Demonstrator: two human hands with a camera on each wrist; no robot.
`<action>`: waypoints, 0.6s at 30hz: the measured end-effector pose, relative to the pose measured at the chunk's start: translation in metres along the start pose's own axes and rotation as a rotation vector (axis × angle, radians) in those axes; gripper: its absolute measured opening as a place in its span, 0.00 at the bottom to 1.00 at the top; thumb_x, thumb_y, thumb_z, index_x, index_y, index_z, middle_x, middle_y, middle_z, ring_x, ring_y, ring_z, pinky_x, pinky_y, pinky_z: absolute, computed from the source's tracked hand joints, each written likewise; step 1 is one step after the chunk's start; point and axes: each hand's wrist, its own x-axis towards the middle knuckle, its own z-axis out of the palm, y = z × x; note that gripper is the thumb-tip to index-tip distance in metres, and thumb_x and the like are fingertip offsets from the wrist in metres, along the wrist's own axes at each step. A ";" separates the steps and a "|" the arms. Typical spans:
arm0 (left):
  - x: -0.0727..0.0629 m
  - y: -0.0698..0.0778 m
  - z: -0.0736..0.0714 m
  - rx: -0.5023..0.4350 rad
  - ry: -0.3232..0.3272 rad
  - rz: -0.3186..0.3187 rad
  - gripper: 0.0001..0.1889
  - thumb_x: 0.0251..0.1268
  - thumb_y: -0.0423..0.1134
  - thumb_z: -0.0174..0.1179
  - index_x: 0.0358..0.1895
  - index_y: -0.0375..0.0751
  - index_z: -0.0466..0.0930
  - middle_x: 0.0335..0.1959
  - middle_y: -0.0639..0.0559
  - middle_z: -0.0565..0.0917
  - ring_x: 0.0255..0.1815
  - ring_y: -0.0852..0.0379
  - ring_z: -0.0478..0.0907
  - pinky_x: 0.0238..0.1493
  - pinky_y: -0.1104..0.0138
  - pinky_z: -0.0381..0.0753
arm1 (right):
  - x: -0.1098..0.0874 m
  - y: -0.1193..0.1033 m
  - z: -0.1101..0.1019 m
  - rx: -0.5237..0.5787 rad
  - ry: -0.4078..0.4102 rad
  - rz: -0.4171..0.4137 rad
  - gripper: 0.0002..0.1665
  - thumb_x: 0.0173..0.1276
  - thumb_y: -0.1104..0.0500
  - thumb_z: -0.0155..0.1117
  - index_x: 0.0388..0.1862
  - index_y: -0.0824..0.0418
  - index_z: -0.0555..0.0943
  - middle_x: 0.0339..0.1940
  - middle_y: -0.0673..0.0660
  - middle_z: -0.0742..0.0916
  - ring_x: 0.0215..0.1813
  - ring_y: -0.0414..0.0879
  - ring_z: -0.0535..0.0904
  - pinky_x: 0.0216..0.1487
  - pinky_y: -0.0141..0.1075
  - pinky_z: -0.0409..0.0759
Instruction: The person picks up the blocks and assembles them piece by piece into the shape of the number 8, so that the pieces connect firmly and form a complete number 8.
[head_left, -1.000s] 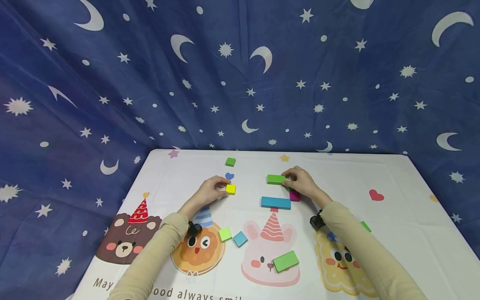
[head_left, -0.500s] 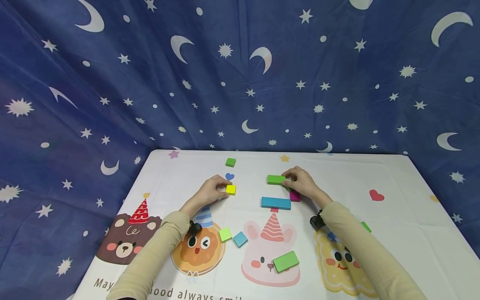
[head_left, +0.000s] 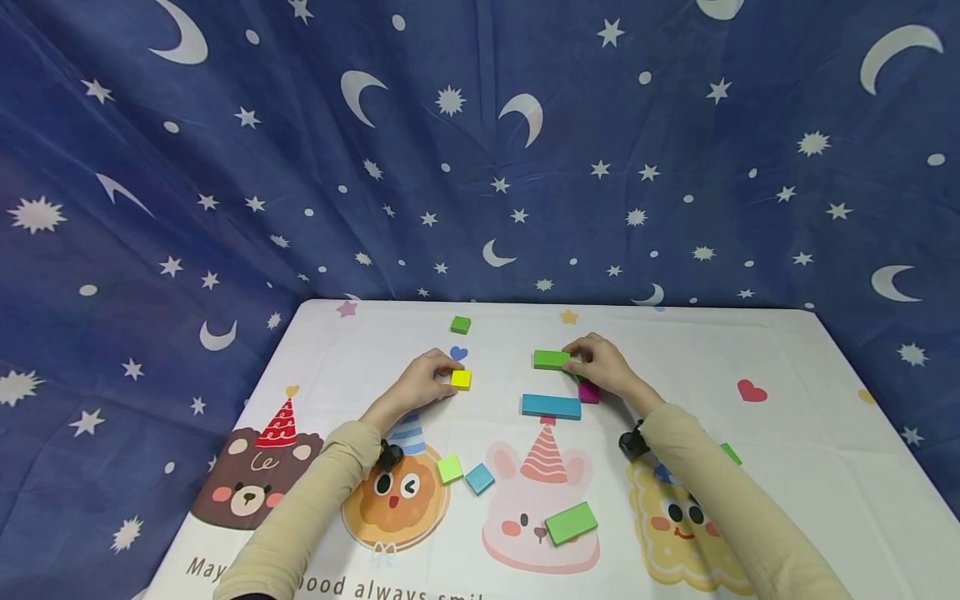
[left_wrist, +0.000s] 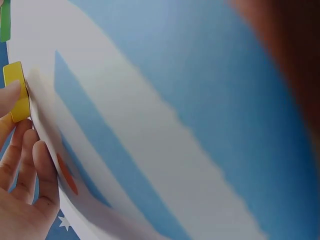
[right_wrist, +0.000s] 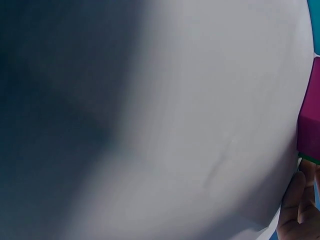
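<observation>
My left hand (head_left: 422,385) pinches a small yellow block (head_left: 461,381) between thumb and fingers, low over the white tablecloth; the left wrist view shows the thumb across the block's face. Farther right, my right hand (head_left: 604,367) holds the right end of a long green block (head_left: 551,360), thumb on the near side and fingers on the far side. A magenta block (head_left: 588,392) sits under that hand, partly covered, with a sliver of green beside it. In front lies a long blue block (head_left: 551,407). The right wrist view catches the magenta block (right_wrist: 310,110) above the fingertips.
A small green block (head_left: 461,325) lies near the back edge. Closer in are a lime block (head_left: 450,469), a blue block (head_left: 480,479) and a larger green block (head_left: 572,523). Another green block (head_left: 731,453) shows past the right sleeve. A starry blue curtain (head_left: 420,208) hangs behind.
</observation>
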 end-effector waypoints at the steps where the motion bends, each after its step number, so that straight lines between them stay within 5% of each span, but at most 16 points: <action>1: 0.000 0.000 0.000 0.001 0.001 -0.001 0.20 0.51 0.30 0.69 0.51 0.38 0.83 0.43 0.48 0.79 0.43 0.54 0.72 0.53 0.61 0.74 | 0.000 -0.001 0.000 0.001 0.000 0.001 0.20 0.63 0.58 0.67 0.53 0.63 0.82 0.39 0.58 0.78 0.40 0.49 0.68 0.40 0.37 0.65; 18: 0.001 0.003 -0.001 0.026 0.010 -0.012 0.19 0.51 0.31 0.70 0.50 0.38 0.83 0.41 0.48 0.79 0.42 0.54 0.72 0.50 0.62 0.74 | -0.001 0.000 -0.001 0.024 0.017 -0.034 0.19 0.62 0.58 0.67 0.51 0.65 0.82 0.36 0.58 0.76 0.38 0.49 0.67 0.38 0.36 0.64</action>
